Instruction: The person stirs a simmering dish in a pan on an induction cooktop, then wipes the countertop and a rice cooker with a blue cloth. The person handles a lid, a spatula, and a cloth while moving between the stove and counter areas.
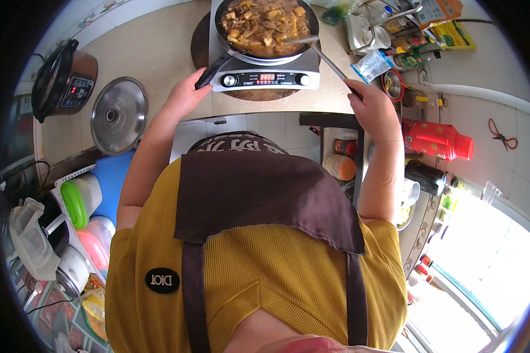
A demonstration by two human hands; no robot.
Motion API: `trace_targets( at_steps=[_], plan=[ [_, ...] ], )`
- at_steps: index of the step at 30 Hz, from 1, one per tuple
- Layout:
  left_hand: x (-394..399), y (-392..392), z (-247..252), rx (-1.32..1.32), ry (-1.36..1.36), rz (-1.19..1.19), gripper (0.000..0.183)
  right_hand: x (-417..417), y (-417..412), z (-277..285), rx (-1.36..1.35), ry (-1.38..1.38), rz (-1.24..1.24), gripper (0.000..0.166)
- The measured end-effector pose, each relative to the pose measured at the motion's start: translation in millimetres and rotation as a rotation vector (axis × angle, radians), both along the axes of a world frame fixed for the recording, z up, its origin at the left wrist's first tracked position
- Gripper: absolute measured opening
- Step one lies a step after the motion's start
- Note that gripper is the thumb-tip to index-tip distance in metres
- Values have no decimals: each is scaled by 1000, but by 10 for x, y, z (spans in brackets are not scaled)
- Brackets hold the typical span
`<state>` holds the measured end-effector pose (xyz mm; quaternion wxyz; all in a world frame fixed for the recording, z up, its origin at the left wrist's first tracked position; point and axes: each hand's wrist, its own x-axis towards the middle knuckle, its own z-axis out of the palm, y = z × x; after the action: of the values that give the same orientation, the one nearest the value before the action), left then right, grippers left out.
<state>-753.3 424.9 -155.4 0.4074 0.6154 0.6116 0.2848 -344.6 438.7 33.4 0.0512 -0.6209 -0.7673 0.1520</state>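
A black frying pan (221, 43) full of chunky brown stew (265, 26) sits on an induction cooker (269, 79) with a lit red display. Its black handle (214, 70) points toward me and to the left, and my left hand (190, 93) is closed around the end of it. In my right hand (371, 103) is a metal spatula (331, 64), held by its dark grip. The blade of the spatula is over the right side of the stew, and I cannot tell how deep it reaches. A round board (256, 95) lies beneath the cooker.
On the counter at left are a metal lid (126, 110) and an electric pressure cooker (79, 79). To the right stand a small pot with a red rim (393, 84), a blue-and-white packet (372, 66), a wire rack (371, 26) and a red thermos flask (437, 139).
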Motion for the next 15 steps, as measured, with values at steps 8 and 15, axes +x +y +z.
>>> trace_targets(
  at_steps=[8,15],
  plan=[
    [54,10,64,7,-40,5,53,-270,279,-700,-37,120,-174,36],
    [49,11,62,11,-27,-1,51,-298,266,-824,9,144,-115,35]
  ],
)
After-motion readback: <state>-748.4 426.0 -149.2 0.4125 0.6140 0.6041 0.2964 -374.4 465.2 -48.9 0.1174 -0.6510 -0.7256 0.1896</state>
